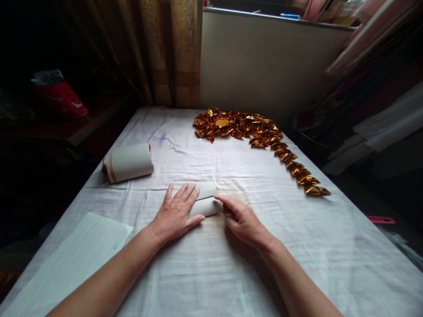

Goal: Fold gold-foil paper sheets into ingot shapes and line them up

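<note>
A small white sheet of paper (206, 207), folded over on itself, lies on the table in front of me. My left hand (176, 211) rests flat across its left part, fingers spread and thumb out along the near edge. At the right end, my right hand (241, 220) touches the paper with its stretched index fingertip, close to the top layer's edge. The thumb sits apart from that fingertip, and the other fingers curl underneath, partly hidden. Beneath my left palm the paper's left end is covered.
A white cloth (330, 246) covers the table. A paper roll (130, 163) lies at the left, above a lined sheet (72, 259). Shiny gold folded-foil pieces (238, 124) form a chain from the back toward the right edge. Behind stand a curtain (175, 53) and a pale panel (264, 61).
</note>
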`<move>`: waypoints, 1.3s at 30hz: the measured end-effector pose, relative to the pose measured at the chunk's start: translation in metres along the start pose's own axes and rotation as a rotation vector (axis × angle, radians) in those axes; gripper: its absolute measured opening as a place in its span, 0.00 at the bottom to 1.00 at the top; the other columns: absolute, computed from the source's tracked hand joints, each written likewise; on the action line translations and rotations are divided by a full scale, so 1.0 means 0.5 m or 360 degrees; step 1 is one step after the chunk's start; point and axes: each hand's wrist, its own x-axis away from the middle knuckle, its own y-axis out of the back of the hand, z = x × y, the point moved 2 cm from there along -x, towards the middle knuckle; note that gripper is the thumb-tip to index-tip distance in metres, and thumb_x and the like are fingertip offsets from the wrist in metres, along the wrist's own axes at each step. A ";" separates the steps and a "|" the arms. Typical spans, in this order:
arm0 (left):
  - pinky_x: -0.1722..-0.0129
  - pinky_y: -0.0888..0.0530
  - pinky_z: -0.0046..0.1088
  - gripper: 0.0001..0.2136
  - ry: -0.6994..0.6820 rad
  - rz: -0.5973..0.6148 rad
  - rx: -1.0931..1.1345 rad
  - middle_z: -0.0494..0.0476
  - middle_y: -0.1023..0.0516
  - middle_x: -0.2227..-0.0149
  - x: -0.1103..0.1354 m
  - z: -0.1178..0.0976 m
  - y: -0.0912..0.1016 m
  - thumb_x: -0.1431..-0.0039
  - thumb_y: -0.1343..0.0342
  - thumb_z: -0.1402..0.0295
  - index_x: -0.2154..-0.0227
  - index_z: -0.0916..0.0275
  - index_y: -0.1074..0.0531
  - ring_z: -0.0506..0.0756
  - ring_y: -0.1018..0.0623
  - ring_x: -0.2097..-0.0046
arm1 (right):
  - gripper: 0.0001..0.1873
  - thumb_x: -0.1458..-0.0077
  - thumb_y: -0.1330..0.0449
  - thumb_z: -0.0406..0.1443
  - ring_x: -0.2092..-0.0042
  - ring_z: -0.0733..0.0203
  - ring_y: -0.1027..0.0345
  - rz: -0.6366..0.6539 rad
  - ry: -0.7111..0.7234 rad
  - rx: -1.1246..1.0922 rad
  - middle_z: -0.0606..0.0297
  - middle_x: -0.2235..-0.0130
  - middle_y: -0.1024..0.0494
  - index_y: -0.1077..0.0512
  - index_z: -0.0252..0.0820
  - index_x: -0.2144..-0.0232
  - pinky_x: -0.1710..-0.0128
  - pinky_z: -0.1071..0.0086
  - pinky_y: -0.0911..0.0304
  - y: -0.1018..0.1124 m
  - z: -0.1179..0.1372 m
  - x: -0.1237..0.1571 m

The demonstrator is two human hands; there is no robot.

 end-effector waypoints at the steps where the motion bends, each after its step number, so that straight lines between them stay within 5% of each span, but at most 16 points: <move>1: 0.34 0.57 0.57 0.34 -0.0025 0.0017 -0.0004 0.66 0.40 0.33 0.005 0.000 0.002 0.39 0.53 0.43 0.34 0.56 0.44 0.66 0.42 0.32 | 0.35 0.57 0.51 0.21 0.48 0.58 0.30 -0.0004 0.0053 0.0077 0.62 0.48 0.25 0.30 0.46 0.46 0.47 0.63 0.33 -0.001 0.002 0.002; 7: 0.35 0.58 0.59 0.32 -0.0098 -0.0017 -0.0013 0.66 0.40 0.33 0.019 -0.011 0.014 0.41 0.47 0.45 0.38 0.56 0.37 0.68 0.43 0.32 | 0.16 0.44 0.43 0.29 0.58 0.56 0.31 -0.0067 0.0196 0.0652 0.59 0.58 0.24 0.24 0.47 0.55 0.58 0.63 0.32 -0.005 0.017 -0.003; 13: 0.35 0.47 0.52 0.18 -0.0201 -0.0285 0.0021 0.61 0.24 0.45 0.030 -0.041 0.033 0.35 0.48 0.60 0.46 0.61 0.29 0.63 0.28 0.42 | 0.13 0.40 0.43 0.33 0.42 0.48 0.37 0.0023 0.0438 0.0891 0.57 0.43 0.28 0.24 0.47 0.54 0.46 0.55 0.38 0.003 0.030 -0.009; 17: 0.40 0.38 0.49 0.11 -0.0271 -0.0427 -0.0016 0.57 0.19 0.51 0.044 -0.044 0.038 0.34 0.49 0.67 0.53 0.61 0.25 0.60 0.22 0.50 | 0.13 0.39 0.42 0.36 0.41 0.48 0.36 0.0198 0.0492 0.0799 0.59 0.44 0.25 0.25 0.45 0.52 0.45 0.54 0.40 0.011 0.031 -0.023; 24: 0.42 0.33 0.42 0.10 -0.0091 -0.0465 0.0351 0.52 0.17 0.60 0.039 -0.014 0.048 0.32 0.52 0.68 0.61 0.58 0.24 0.54 0.20 0.56 | 0.10 0.36 0.45 0.37 0.47 0.55 0.30 0.0108 0.0329 0.0453 0.65 0.53 0.20 0.22 0.49 0.61 0.46 0.58 0.40 0.008 0.009 -0.048; 28: 0.54 0.26 0.34 0.08 0.0103 -0.0485 0.0463 0.52 0.20 0.66 0.027 0.003 0.047 0.34 0.51 0.67 0.65 0.60 0.26 0.53 0.22 0.64 | 0.10 0.38 0.43 0.37 0.53 0.57 0.28 -0.0070 0.0103 0.0235 0.65 0.59 0.18 0.22 0.48 0.68 0.49 0.60 0.39 -0.010 -0.004 -0.057; 34: 0.56 0.24 0.30 0.11 0.0125 -0.0646 0.0467 0.56 0.21 0.57 0.023 0.009 0.032 0.35 0.50 0.70 0.52 0.61 0.29 0.54 0.22 0.57 | 0.06 0.42 0.38 0.37 0.57 0.57 0.29 -0.0250 -0.0072 0.0301 0.66 0.63 0.19 0.23 0.47 0.71 0.54 0.62 0.42 -0.030 -0.002 -0.067; 39: 0.53 0.25 0.32 0.11 -0.0002 -0.0564 0.0381 0.59 0.24 0.54 0.028 0.001 0.032 0.34 0.52 0.71 0.54 0.60 0.26 0.55 0.24 0.54 | 0.05 0.43 0.37 0.36 0.59 0.57 0.30 -0.0305 -0.0077 0.0360 0.66 0.65 0.21 0.24 0.46 0.72 0.55 0.63 0.42 -0.035 0.000 -0.071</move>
